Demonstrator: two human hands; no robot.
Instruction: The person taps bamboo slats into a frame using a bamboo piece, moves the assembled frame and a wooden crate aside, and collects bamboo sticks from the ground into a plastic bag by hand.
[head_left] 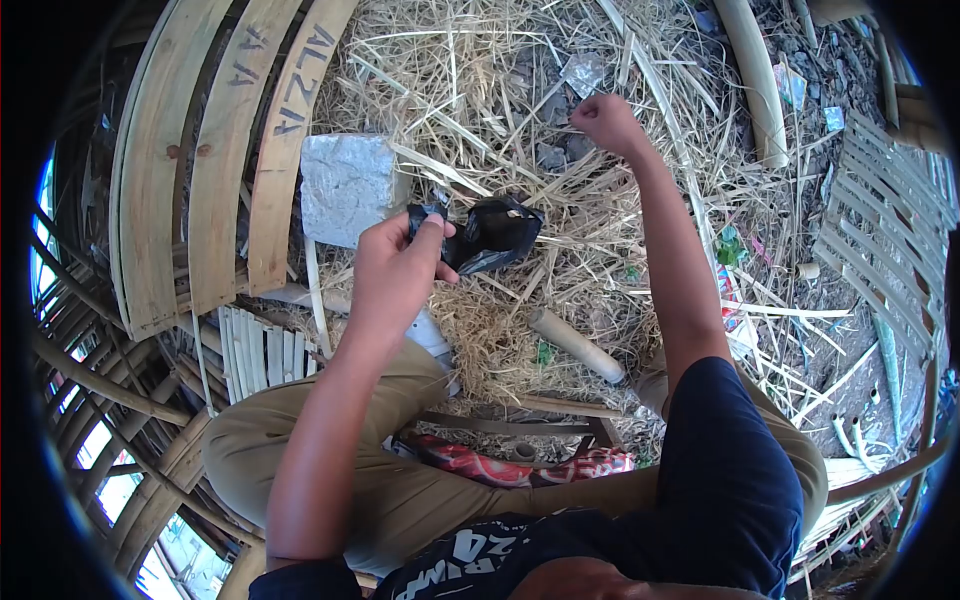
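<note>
My left hand (400,255) grips the edge of a black plastic bag (503,238) between thumb and fingers. The bag's mouth gapes toward the right, and its inside is dark. Just left of it sits a pale, rough-faced stone block (350,190). Farther out, my right hand (608,122) hovers over the straw with its fingers curled together. Whatever is in those fingers, if anything, is hidden. Close to them, a crumpled clear plastic scrap (583,75) lies on the ground.
Wooden planks (290,150) with painted letters curve along the left. Loose straw (450,60) covers the ground. A short bamboo piece (575,345) lies before my legs. A bamboo pole (755,85) stands far right, near a slatted bamboo panel (885,210).
</note>
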